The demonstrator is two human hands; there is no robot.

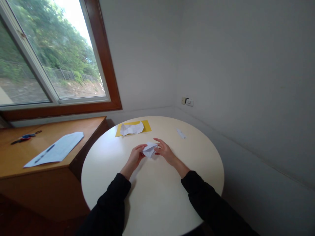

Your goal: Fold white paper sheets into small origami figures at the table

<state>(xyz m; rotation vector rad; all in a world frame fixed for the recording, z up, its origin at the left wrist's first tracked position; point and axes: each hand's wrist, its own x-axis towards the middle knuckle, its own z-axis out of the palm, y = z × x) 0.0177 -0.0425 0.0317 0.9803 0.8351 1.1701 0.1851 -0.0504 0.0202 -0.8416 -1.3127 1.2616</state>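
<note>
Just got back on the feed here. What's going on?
A person at a round table is handling a small folded white paper. The left hand grips its left side; the right hand is at its right edge, index finger raised. Beyond them, a creased white sheet lies on a yellow sheet, and a small white strip lies to the right.

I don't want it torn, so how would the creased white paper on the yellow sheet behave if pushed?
The creased white paper looks thin, so probably light. Its folds suggest it may bend there. Seemingly loose on the yellow sheet, it could slide.
</note>
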